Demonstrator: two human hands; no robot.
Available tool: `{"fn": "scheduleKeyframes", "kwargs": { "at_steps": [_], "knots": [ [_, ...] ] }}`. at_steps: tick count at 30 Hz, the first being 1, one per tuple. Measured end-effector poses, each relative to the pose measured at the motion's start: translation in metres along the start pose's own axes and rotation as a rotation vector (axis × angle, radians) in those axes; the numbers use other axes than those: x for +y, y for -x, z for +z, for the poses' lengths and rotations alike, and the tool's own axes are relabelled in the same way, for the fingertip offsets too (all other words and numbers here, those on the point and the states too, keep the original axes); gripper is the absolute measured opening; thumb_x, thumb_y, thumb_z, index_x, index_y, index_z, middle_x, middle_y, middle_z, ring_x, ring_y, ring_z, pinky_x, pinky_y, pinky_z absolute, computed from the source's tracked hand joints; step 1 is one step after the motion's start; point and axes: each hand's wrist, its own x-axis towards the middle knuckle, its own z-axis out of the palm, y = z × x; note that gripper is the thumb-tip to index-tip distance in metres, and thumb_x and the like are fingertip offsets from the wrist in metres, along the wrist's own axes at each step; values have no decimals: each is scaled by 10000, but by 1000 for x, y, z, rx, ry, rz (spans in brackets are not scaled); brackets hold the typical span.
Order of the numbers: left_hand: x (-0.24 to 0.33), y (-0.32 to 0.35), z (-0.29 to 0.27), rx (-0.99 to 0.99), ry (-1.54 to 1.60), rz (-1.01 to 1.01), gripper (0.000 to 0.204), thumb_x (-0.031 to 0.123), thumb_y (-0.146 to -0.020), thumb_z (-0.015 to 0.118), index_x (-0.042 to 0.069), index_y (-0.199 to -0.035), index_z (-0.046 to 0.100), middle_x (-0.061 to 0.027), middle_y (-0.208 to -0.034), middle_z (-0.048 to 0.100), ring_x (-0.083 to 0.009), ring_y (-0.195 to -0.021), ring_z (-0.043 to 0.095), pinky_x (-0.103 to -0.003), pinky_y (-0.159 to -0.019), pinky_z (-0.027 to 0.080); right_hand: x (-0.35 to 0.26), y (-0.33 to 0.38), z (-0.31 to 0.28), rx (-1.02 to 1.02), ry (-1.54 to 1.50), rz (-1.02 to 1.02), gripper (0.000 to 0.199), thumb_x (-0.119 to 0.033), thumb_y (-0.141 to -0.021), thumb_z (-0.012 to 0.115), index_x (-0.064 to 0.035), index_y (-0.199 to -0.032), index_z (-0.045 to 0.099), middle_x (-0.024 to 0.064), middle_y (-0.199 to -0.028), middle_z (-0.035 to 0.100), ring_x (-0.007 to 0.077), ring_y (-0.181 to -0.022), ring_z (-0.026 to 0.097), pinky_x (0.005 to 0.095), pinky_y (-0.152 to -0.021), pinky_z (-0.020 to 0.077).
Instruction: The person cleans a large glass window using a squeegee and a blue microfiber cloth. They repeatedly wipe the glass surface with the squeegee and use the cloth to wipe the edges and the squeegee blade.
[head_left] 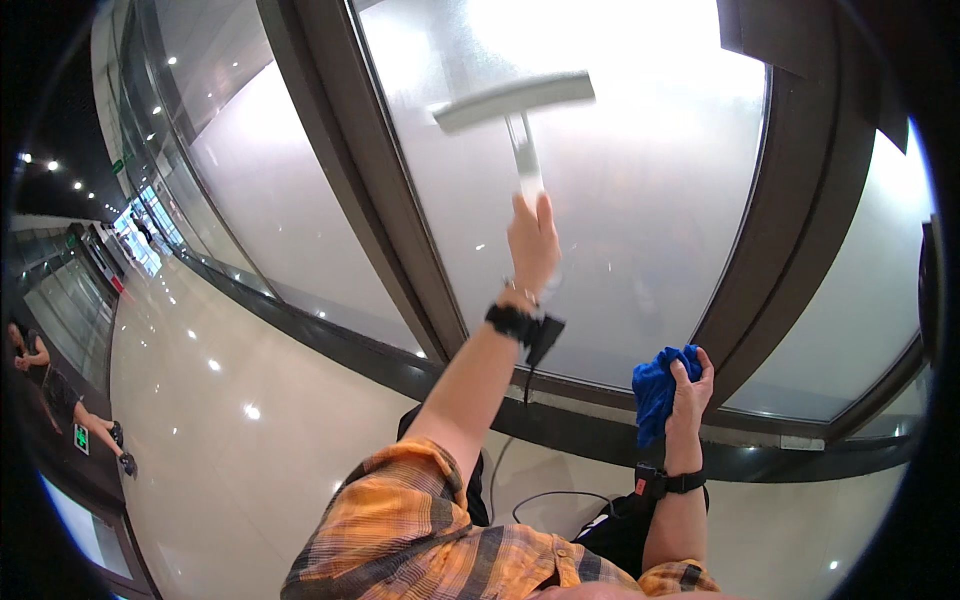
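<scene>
My left hand [534, 240] is raised in front of a frosted glass pane [620, 230], its fingers closed around the handle of a white squeegee [515, 102]. The wide head points up and looks slightly blurred, tilted a little higher on its right. Whether the blade touches the glass I cannot tell. Lower down on the right, my right hand [690, 392] grips a crumpled blue cloth [655, 395], which hangs down from the fingers near the pane's lower right corner. Both wrists wear black straps with small devices.
Dark brown frames [400, 200] border the pane, with more frosted panels [290, 200] on either side. A dark skirting runs below. Thin cables [560, 494] hang near my legs. Along the shiny tiled floor [230, 400], at far left, a person [70, 400] sits by the opposite wall.
</scene>
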Motion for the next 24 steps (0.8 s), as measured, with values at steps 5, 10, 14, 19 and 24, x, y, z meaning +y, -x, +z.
{"fn": "scheduleKeyframes", "kwargs": {
  "at_steps": [5,10,14,19,24],
  "knots": [
    [-136,174,17,-62,-247,-2,339,340,-990,446,13,-1078,440,-237,-756,583,-456,-682,576,-488,-564,438,1,-3,-2,-24,12,-11,590,-144,-787,731,-74,-1311,468,98,-1197,524,216,-1079,535,342,-943,452],
    [-151,163,-3,-153,-224,-8,414,376,-984,451,19,-1192,422,-274,-848,625,-485,-755,591,-536,-583,449,0,0,-3,-13,-48,15,586,-134,-788,729,-71,-1308,467,99,-1191,528,213,-1077,535,343,-939,456],
    [-78,18,-27,-14,-125,54,370,370,-996,434,0,-1017,440,-171,-582,533,-376,-494,550,-434,-442,437,-3,3,-3,-7,-22,16,588,-136,-784,732,-70,-1305,468,95,-1183,531,204,-1059,545,338,-929,461],
    [-10,-23,-68,-48,-17,-50,355,378,-994,447,35,-905,416,-43,-515,479,-124,-352,468,-271,-321,380,-3,2,-4,13,-4,-5,594,-151,-778,741,-70,-1300,469,92,-1160,538,196,-1033,553,323,-905,472],
    [-129,94,-51,-56,21,-245,385,425,-987,436,43,-1042,430,-56,-504,495,-166,-353,499,-308,-329,390,-2,1,-2,-38,-46,9,593,-154,-777,742,-74,-1298,471,93,-1157,539,201,-1036,551,328,-903,474]
  ]
}}
